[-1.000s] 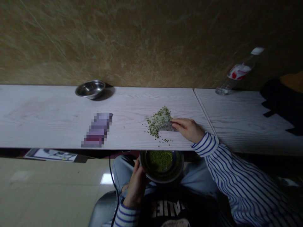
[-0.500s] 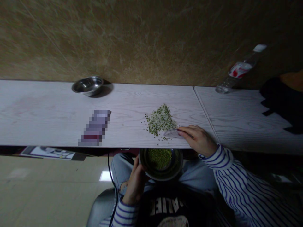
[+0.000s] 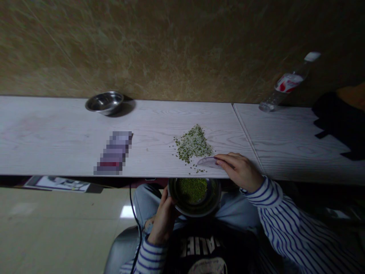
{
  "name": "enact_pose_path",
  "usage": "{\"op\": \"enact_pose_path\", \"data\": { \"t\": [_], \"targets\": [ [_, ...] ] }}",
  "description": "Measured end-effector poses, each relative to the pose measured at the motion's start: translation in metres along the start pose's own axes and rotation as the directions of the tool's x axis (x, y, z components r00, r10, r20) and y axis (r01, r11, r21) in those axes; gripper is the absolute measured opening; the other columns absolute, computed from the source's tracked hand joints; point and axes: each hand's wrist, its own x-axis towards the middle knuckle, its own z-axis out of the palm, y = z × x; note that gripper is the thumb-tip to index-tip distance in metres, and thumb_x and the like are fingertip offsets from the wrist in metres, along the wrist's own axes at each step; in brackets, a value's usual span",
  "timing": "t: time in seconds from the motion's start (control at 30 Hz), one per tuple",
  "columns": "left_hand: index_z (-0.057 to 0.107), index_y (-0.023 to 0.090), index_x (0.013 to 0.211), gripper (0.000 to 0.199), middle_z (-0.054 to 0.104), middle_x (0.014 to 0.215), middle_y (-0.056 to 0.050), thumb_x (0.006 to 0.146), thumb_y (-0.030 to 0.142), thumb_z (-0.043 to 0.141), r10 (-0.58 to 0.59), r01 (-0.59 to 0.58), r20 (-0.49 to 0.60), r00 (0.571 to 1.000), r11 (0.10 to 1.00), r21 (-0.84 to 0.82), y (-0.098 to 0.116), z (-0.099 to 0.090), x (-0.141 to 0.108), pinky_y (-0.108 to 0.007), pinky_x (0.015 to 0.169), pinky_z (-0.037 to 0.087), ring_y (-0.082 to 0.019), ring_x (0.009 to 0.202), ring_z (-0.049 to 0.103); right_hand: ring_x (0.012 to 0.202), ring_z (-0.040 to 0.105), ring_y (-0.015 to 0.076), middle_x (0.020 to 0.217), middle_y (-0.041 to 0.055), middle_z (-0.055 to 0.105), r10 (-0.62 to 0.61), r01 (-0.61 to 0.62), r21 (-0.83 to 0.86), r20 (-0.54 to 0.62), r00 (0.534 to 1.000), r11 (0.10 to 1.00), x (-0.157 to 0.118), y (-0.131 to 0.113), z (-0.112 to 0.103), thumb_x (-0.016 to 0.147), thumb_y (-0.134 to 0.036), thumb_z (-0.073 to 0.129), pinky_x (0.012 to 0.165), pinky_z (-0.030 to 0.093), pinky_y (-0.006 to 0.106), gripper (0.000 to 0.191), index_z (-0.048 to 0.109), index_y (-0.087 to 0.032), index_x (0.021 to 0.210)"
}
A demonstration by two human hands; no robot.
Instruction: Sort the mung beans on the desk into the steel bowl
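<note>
A heap of green beans mixed with white grains (image 3: 194,142) lies on the white wood-grain table (image 3: 154,125). My right hand (image 3: 241,169) pinches a thin, clear plastic scraper-like piece (image 3: 208,162), whose edge rests at the heap's near right side. A few loose beans are scattered between it and the table's front edge. Below that edge, over my lap, my left hand (image 3: 164,219) grips the left rim of a metal bowl (image 3: 212,207). Green beans (image 3: 192,190) cover part of the bowl's bottom.
An empty small steel bowl (image 3: 105,103) stands at the back left, by the wall. A pixelated flat object (image 3: 114,154) lies left of the heap. At the right stand a clear bottle (image 3: 285,85) and a dark bag-like item (image 3: 336,121). A black cable (image 3: 138,220) hangs at my left.
The clear plastic piece has shifted very slightly and shows flatter beside the heap. Both hands keep nearly the same place; the whole view has moved a little.
</note>
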Motion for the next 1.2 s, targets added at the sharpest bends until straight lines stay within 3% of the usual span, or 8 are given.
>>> {"op": "enact_pose_path", "data": {
  "t": [0.2,0.83,1.07,1.2],
  "targets": [
    [0.053,0.027,0.132,0.064,0.064,0.118,-0.005,0.069,0.020,0.064,0.006,-0.006,-0.009,1.000,1.000,-0.022,0.000,0.000,0.001,-0.029,0.074,0.048,-0.020,0.090,0.059,0.080,0.068,0.0198,0.090,0.0072,0.075,-0.010,0.010,-0.001,0.006,1.000,1.000,0.002,0.001,0.004,0.092,-0.023,0.052,0.077,0.054,0.035,0.022,0.071,-0.021,0.104],
    [0.049,0.028,0.137,0.065,0.063,0.120,-0.006,0.073,0.021,0.061,0.009,-0.009,-0.037,0.999,1.000,0.000,0.001,-0.007,0.001,-0.031,0.075,0.048,-0.018,0.084,0.057,0.085,0.070,0.0214,0.094,0.0088,0.076,0.027,-0.026,0.017,-0.043,0.999,1.000,0.021,0.002,0.017,0.091,-0.021,0.053,0.078,0.055,0.035,0.024,0.071,-0.018,0.105],
    [0.048,0.030,0.136,0.064,0.060,0.128,-0.006,0.074,0.025,0.061,-0.003,0.003,-0.022,1.000,1.000,0.018,0.004,-0.007,-0.002,-0.031,0.075,0.048,-0.024,0.102,0.058,0.080,0.070,0.0201,0.090,0.0080,0.076,-0.016,0.016,-0.006,-0.037,0.999,1.000,0.019,-0.001,0.016,0.090,-0.020,0.054,0.076,0.055,0.033,0.022,0.072,-0.017,0.103],
    [0.048,0.028,0.136,0.066,0.062,0.125,-0.007,0.072,0.025,0.062,-0.001,0.002,-0.063,0.998,1.000,0.028,0.005,-0.004,-0.002,-0.030,0.073,0.049,-0.026,0.101,0.059,0.076,0.069,0.0193,0.086,0.0075,0.076,-0.040,0.039,-0.003,-0.031,0.999,0.999,0.018,-0.004,0.016,0.090,-0.020,0.056,0.073,0.054,0.032,0.020,0.073,-0.017,0.100]
  ]
}}
